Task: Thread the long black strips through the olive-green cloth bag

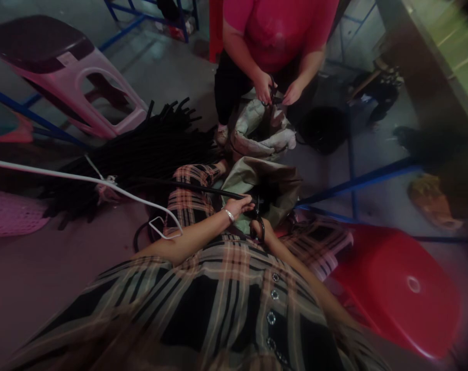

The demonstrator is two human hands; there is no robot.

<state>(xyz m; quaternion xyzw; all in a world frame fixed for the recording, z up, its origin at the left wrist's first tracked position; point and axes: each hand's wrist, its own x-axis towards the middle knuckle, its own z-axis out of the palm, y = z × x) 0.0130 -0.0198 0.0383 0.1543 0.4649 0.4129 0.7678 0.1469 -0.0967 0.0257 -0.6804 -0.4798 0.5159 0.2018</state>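
A long thin black strip (206, 189) runs from the left into my left hand (239, 205), whose fingers are wrapped round it near its right end. My right hand (263, 230) grips the handles of black scissors (262, 224). Their blades point up, close to the fingertips of my left hand at the strip's end. Just beyond both hands an open greenish-grey sack (239, 178) stands between my legs, with dark contents that I cannot make out. A large pile of long black strips (152, 147) lies on the floor to the left.
Opposite, a person in a pink shirt (276, 36) holds scissors over a rolled-down pale sack (251, 131). A pink stool (102, 98) is at the left, a red stool (400, 288) at the right. A white cord (83, 179) crosses at left; blue bars (365, 180) run at right.
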